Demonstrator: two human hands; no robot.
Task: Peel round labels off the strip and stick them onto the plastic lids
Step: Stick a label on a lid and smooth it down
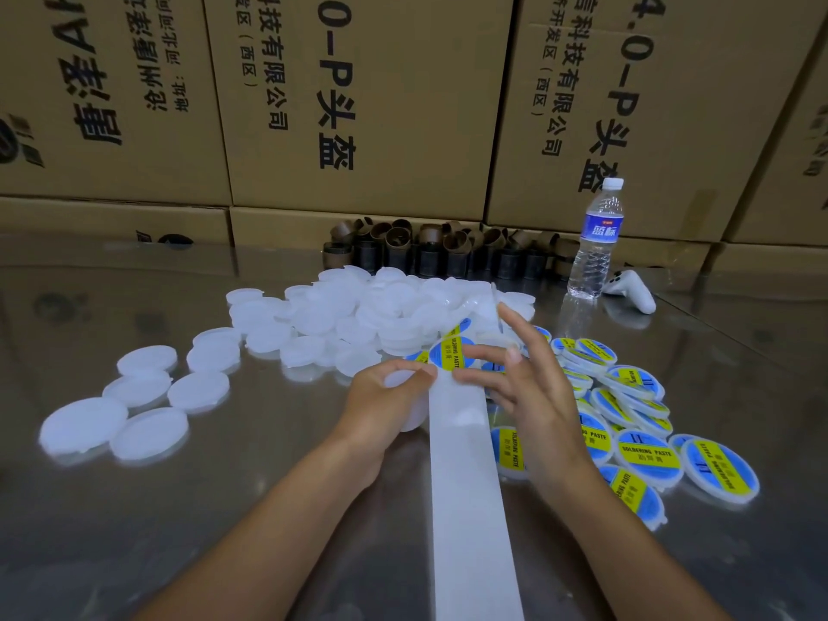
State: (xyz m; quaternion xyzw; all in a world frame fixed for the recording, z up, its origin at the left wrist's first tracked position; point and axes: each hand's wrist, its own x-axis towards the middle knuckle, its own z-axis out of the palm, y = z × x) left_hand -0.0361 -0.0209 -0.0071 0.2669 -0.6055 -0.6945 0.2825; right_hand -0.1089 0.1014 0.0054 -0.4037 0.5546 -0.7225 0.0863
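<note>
Fingers (481, 350) of the right hand (533, 396) are spread and mostly straight, forefinger and thumb meeting the right edge of a round label (448, 354). Whether they pinch it or only touch it cannot be told. Nearest the camera, the strip (470, 508) runs up the worktop (224, 508) as bare white backing, its labels gone, to where the hands work. The left hand (381, 396) curls round a plain lid (398, 379), held just beside the label.

The step looks like the peel itself: the label lifting off the backing, not yet on the lid. Next it should need a clean lift free, then centring over the lid and a flat press from the middle outward — an off-centre stick would be hard to undo.

Right of the hands lie labelled lids (645, 454); left and beyond, a heap of blank lids (340, 316) — much work remains. Further back stand brown cores (403, 248), a water bottle (596, 248) and cardboard boxes (358, 105).
</note>
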